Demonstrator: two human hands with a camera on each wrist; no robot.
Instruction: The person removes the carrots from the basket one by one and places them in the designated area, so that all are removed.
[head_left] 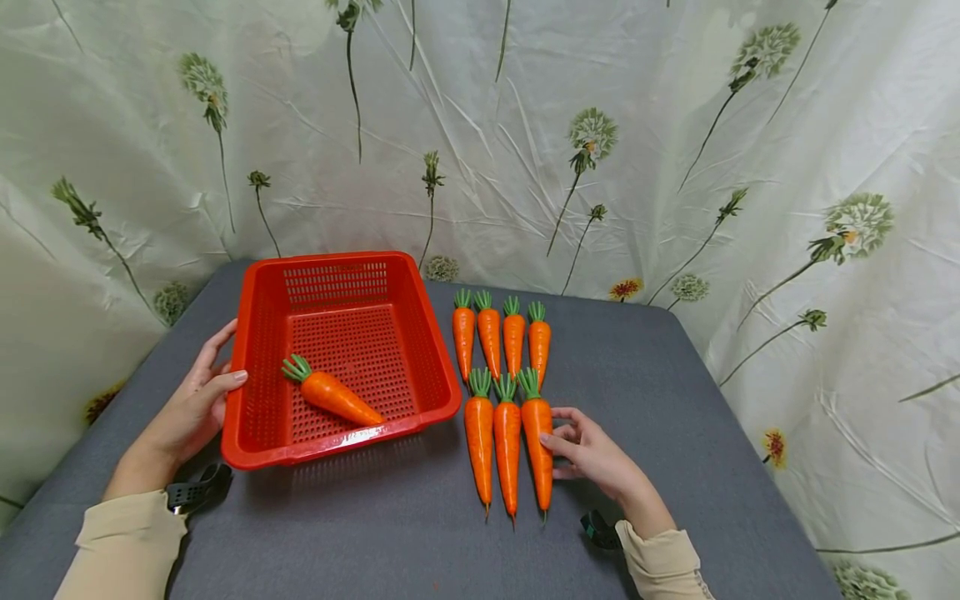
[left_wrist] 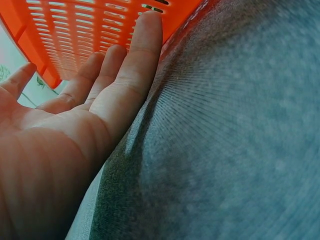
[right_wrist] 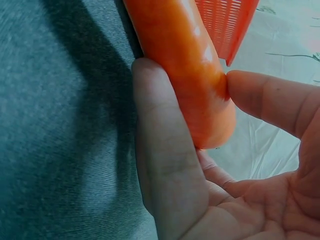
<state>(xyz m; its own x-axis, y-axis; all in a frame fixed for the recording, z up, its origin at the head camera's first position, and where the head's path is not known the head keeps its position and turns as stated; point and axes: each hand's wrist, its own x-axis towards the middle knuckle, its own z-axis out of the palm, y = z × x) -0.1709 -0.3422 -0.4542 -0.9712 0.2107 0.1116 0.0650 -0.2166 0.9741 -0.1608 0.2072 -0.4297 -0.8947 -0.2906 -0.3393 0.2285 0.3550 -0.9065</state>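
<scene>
A red plastic basket with perforated walls stands left of centre, with one orange carrot lying inside, its green top toward the left. My left hand is at the basket's left side. In the left wrist view its fairly straight fingers touch the perforated outer wall. To the right of the basket, my right hand pinches the rightmost carrot of the front row between thumb and fingers. The right wrist view shows the thumb on one side of this carrot and a finger on the other.
Two more carrots, a left one and a middle one, lie in the front row. Behind them is a row of several smaller-looking carrots. All rest on a grey cloth-covered table. A floral curtain hangs behind.
</scene>
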